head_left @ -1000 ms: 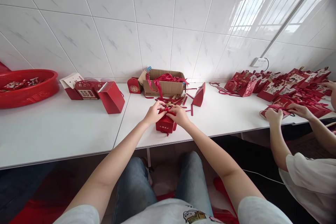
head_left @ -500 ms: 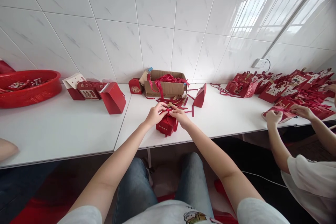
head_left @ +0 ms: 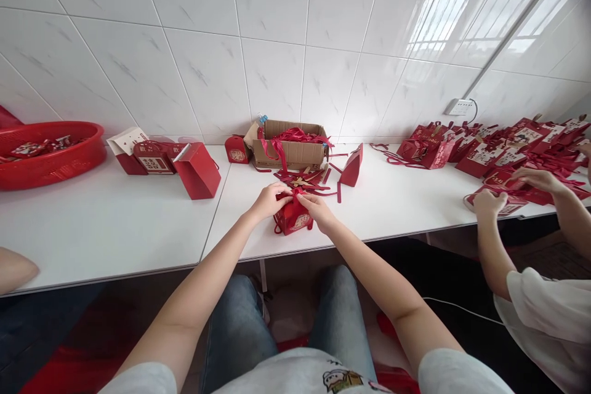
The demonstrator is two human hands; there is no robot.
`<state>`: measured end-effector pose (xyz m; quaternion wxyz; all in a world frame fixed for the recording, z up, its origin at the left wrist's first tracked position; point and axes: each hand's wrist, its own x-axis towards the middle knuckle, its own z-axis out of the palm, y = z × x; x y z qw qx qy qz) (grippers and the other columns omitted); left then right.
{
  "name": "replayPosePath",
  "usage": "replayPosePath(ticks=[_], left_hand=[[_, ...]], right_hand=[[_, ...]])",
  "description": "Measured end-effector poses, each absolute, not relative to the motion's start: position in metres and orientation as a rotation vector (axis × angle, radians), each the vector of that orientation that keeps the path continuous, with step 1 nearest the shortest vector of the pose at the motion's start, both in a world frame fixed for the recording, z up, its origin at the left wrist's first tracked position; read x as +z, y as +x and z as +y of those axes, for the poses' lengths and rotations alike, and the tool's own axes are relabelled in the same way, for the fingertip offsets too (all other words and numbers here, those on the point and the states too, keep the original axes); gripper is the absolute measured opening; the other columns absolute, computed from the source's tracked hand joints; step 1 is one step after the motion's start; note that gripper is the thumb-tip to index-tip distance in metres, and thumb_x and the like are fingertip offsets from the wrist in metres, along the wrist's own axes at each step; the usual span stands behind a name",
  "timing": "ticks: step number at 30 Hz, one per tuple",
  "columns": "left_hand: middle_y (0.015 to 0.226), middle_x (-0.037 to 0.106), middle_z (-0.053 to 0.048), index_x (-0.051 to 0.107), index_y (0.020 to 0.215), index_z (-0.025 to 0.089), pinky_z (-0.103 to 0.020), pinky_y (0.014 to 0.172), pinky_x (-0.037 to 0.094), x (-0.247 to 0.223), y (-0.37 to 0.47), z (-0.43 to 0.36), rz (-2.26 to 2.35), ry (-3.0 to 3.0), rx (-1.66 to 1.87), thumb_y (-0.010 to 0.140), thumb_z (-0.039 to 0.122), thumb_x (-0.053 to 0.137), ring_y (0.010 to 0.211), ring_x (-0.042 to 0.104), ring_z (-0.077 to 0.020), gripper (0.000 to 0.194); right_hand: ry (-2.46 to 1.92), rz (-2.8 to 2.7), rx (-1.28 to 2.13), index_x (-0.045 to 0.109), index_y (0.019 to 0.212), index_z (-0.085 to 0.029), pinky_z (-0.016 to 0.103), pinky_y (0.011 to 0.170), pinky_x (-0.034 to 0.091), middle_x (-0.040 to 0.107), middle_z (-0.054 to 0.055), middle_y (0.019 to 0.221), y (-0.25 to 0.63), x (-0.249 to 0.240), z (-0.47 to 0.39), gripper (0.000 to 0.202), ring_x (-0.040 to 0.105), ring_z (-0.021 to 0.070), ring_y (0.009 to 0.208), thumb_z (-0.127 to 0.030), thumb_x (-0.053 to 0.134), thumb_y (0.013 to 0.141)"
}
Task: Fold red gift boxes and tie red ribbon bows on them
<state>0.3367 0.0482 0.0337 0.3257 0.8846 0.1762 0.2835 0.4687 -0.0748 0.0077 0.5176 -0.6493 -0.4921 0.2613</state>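
A small red gift box (head_left: pixel 295 220) with a pale round emblem on its front stands near the table's front edge, a red ribbon (head_left: pixel 298 192) at its top. My left hand (head_left: pixel 272 200) pinches the ribbon from the left. From the right, the thumb and fingers of my right hand (head_left: pixel 316 206) are closed on the ribbon too. Loops of ribbon hang at the box's sides. Just behind it lies a heap of loose red and gold strips (head_left: pixel 307 180). The fingertips partly hide the ribbon's middle.
Behind are a cardboard box (head_left: pixel 290 154) of ribbons and a red box (head_left: pixel 352 166). Printed boxes (head_left: pixel 198 171) and a red basin (head_left: pixel 50 166) stand left. At right, a person's hands (head_left: pixel 490 203) work beside many red boxes (head_left: pixel 480 157). Another person's arm enters at far left.
The gift box has turned, showing the round emblem instead of its lettered side. Both my hands remain at the ribbon. The right-hand person's farther hand has lifted from their box.
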Motion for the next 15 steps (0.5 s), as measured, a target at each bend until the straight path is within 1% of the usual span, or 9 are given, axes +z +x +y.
replayPosePath(ticks=[2, 4, 6, 8, 10, 12, 15], left_hand=[[0.089, 0.067, -0.006, 0.068, 0.079, 0.019, -0.036, 0.082, 0.053, 0.033, 0.337, 0.05, 0.459, 2.335, 0.736, 0.08, 0.03, 0.057, 0.085, 0.064, -0.0204, 0.016], [0.089, 0.067, -0.006, 0.068, 0.08, 0.019, -0.035, 0.081, 0.053, 0.033, 0.336, 0.052, 0.447, 2.358, 0.732, 0.081, 0.029, 0.055, 0.084, 0.064, -0.02, 0.016], [0.089, 0.067, -0.006, 0.067, 0.08, 0.019, -0.034, 0.08, 0.053, 0.034, 0.336, 0.052, 0.424, 2.39, 0.73, 0.081, 0.028, 0.055, 0.084, 0.064, -0.0196, 0.015], [0.09, 0.067, -0.006, 0.066, 0.081, 0.019, -0.033, 0.079, 0.053, 0.035, 0.334, 0.051, 0.395, 2.429, 0.736, 0.082, 0.027, 0.054, 0.083, 0.064, -0.0191, 0.015], [0.09, 0.067, -0.006, 0.065, 0.081, 0.019, -0.034, 0.08, 0.053, 0.037, 0.334, 0.05, 0.363, 2.481, 0.748, 0.082, 0.025, 0.053, 0.085, 0.063, -0.0192, 0.014], [0.09, 0.066, -0.006, 0.064, 0.081, 0.019, -0.035, 0.083, 0.052, 0.038, 0.333, 0.048, 0.329, 2.547, 0.757, 0.083, 0.024, 0.051, 0.088, 0.062, -0.0201, 0.014], [0.089, 0.065, -0.006, 0.062, 0.083, 0.019, -0.037, 0.084, 0.05, 0.039, 0.332, 0.046, 0.285, 2.654, 0.758, 0.085, 0.021, 0.047, 0.091, 0.06, -0.0215, 0.016]], right_hand=[[-1.601, -1.11, 0.599, 0.06, 0.109, -0.019, 0.033, 0.075, 0.053, 0.066, 0.011, 0.103, 0.473, 0.009, -0.078, 0.043, 0.065, 0.0194, 0.091, -0.052, 0.038, 0.092], [-1.645, -1.068, 0.54, 0.053, 0.117, -0.02, 0.032, 0.076, 0.052, 0.063, 0.011, 0.112, 0.48, 0.01, -0.079, 0.039, 0.063, 0.0179, 0.094, -0.046, 0.04, 0.091], [-1.678, -1.099, 0.504, 0.053, 0.114, -0.02, 0.032, 0.08, 0.05, 0.062, 0.01, 0.114, 0.488, 0.011, -0.08, 0.033, 0.061, 0.0176, 0.097, -0.038, 0.047, 0.088], [-1.706, -1.176, 0.495, 0.059, 0.102, -0.02, 0.033, 0.083, 0.048, 0.065, 0.008, 0.106, 0.495, 0.013, -0.081, 0.022, 0.061, 0.0176, 0.096, -0.031, 0.055, 0.083], [-1.745, -1.247, 0.479, 0.06, 0.085, -0.018, 0.033, 0.083, 0.047, 0.067, 0.007, 0.094, 0.498, 0.018, -0.084, 0.01, 0.061, 0.0179, 0.09, -0.026, 0.058, 0.08], [-1.786, -1.302, 0.451, 0.059, 0.075, -0.017, 0.032, 0.078, 0.046, 0.066, 0.006, 0.085, 0.499, 0.025, -0.089, 0.009, 0.06, 0.0175, 0.083, -0.026, 0.059, 0.079], [-1.817, -1.406, 0.471, 0.059, 0.073, -0.018, 0.028, 0.066, 0.043, 0.062, 0.001, 0.068, 0.502, 0.042, -0.1, 0.016, 0.056, 0.0149, 0.066, -0.032, 0.063, 0.078]])
